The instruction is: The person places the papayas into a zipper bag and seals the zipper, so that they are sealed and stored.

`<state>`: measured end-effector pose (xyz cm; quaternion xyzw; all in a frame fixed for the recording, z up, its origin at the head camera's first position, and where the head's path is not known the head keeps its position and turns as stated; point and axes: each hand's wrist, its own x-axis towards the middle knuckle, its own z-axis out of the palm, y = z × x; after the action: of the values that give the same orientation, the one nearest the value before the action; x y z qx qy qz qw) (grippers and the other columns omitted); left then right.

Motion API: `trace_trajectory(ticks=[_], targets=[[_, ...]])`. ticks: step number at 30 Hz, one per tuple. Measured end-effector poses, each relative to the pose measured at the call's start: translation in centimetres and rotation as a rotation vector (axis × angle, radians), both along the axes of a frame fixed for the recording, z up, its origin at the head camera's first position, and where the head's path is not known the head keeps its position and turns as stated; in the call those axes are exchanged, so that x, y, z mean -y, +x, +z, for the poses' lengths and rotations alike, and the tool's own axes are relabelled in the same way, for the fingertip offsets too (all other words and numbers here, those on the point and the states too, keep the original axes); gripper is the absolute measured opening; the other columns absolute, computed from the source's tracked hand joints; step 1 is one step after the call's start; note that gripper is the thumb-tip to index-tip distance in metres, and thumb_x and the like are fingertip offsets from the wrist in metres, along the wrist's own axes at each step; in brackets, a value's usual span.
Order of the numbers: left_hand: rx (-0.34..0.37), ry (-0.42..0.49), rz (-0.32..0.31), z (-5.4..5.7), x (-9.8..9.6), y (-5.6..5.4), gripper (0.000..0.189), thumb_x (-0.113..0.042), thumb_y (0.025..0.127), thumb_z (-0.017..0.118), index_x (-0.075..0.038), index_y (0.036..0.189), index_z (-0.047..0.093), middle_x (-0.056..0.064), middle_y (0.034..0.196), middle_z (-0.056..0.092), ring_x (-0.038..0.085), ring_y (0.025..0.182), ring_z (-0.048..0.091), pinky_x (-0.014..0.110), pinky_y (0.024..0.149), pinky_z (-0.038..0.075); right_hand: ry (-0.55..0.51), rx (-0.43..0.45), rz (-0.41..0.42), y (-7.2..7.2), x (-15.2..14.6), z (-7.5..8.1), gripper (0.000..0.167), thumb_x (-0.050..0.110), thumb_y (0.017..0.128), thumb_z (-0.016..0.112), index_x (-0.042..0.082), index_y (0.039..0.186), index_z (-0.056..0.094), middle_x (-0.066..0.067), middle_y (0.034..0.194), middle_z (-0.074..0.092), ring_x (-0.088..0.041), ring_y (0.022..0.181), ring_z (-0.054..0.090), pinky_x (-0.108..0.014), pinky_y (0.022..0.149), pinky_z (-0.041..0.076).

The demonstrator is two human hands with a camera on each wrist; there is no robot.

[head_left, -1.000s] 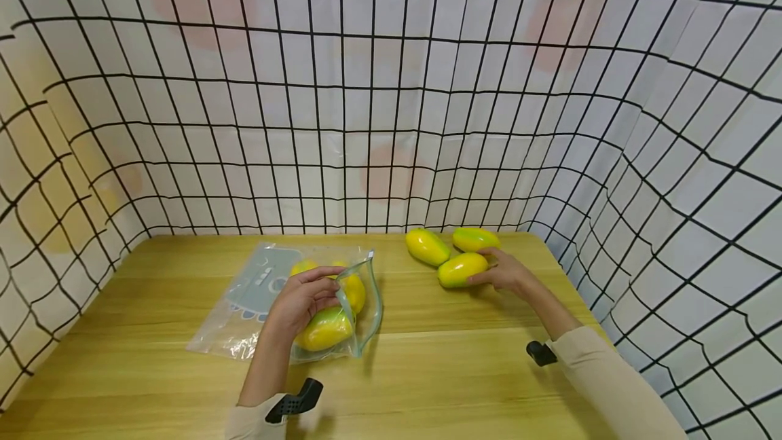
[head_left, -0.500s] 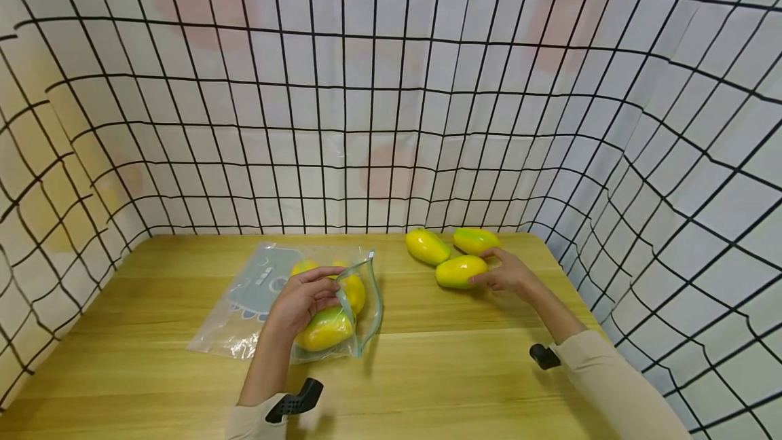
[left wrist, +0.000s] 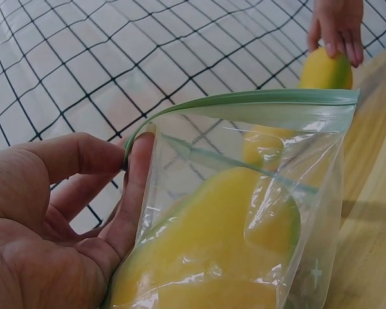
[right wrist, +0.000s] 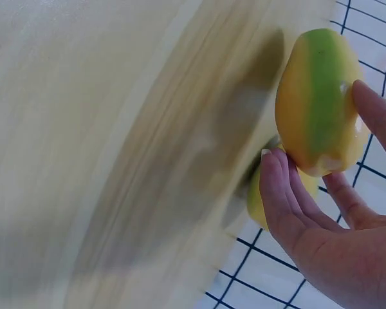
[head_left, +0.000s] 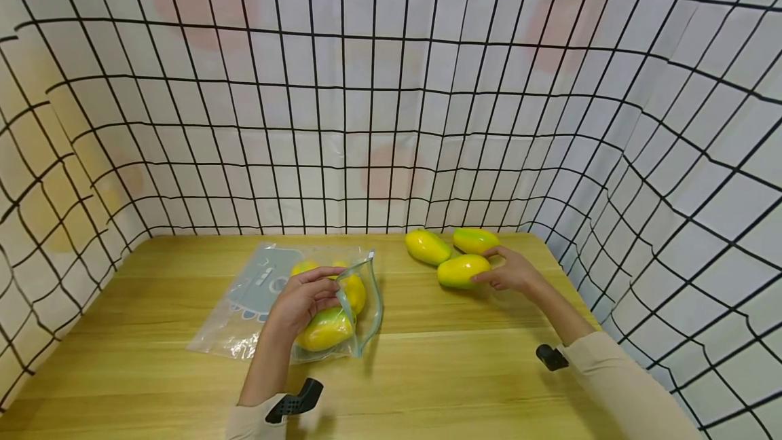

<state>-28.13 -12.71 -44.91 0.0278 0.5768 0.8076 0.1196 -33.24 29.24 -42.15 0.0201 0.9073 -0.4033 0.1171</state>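
Observation:
In the head view my left hand (head_left: 308,297) holds the rim of a clear zip-lock bag (head_left: 244,338) with a green zip edge. The left wrist view shows the thumb and fingers pinching that green edge, so the bag's mouth gapes toward the right. Inside lie several yellow-green mangoes (left wrist: 212,225), seen through the plastic. Over on the right, my right hand (head_left: 510,271) grips one end of a mango (head_left: 462,271), thumb on one side and fingertips on the other. Two further mangoes (head_left: 427,246) lie just behind it.
The wooden table (head_left: 427,386) runs up to a white cloth wall with a black grid (head_left: 391,121) at the back and sides. A grey-blue print (head_left: 269,277) marks the flat left part of the bag. Each wrist carries a black camera (head_left: 296,400).
The mango in my right hand shifts slightly left, then back right, with its front rolling a little. The right forearm moves slightly right. My left hand and the bag stay still.

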Motion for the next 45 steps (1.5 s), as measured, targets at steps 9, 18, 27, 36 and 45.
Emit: trace_trajectory(ticks=[9,18,27,36,45], targets=[[0.002,-0.012,0.004,-0.1,0.1,0.0,0.03,0.003,0.095,0.061,0.006,0.124,0.068,0.003,0.086,0.07,0.01,0.068,0.068,0.025,0.069,0.063,0.005,-0.014,0.051,0.8,0.5,1.8,0.081,0.034,0.081,0.086,0.001,0.143,0.047,-0.028,0.128,0.056,-0.029,0.088,0.068,-0.039,0.082,0.061],[-0.005,-0.01,-0.007,0.0,0.0,0.1,0.032,0.003,0.095,0.061,0.008,0.127,0.065,0.003,0.086,0.07,0.011,0.069,0.069,0.025,0.07,0.063,0.001,-0.038,0.088,1.6,1.7,3.5,0.08,0.036,0.081,0.086,0.004,0.143,0.047,-0.024,0.127,0.058,-0.021,0.085,0.067,-0.035,0.081,0.062],[-0.001,-0.019,0.004,0.2,0.0,0.1,0.033,0.003,0.096,0.061,0.009,0.128,0.064,0.002,0.085,0.069,0.01,0.069,0.068,0.025,0.07,0.063,-0.04,-0.037,0.139,2.4,4.0,4.1,0.079,0.035,0.079,0.087,0.005,0.141,0.05,-0.025,0.147,0.046,-0.032,0.099,0.069,-0.046,0.089,0.061],[-0.002,-0.021,-0.003,0.0,0.0,0.2,0.033,0.003,0.096,0.06,0.01,0.128,0.063,0.004,0.087,0.071,0.01,0.069,0.069,0.025,0.07,0.063,-0.053,-0.074,0.185,3.1,6.5,3.9,0.069,0.029,0.079,0.088,0.004,0.133,0.055,-0.022,0.132,0.06,-0.021,0.083,0.068,-0.043,0.081,0.062],[-0.014,-0.023,-0.012,0.1,0.0,0.2,0.033,0.004,0.096,0.06,0.01,0.128,0.063,0.002,0.084,0.07,0.01,0.069,0.069,0.026,0.071,0.063,-0.053,-0.073,0.23,3.9,8.9,3.3,0.066,0.028,0.078,0.089,0.006,0.131,0.057,-0.016,0.117,0.069,-0.021,0.087,0.07,-0.042,0.078,0.062]])
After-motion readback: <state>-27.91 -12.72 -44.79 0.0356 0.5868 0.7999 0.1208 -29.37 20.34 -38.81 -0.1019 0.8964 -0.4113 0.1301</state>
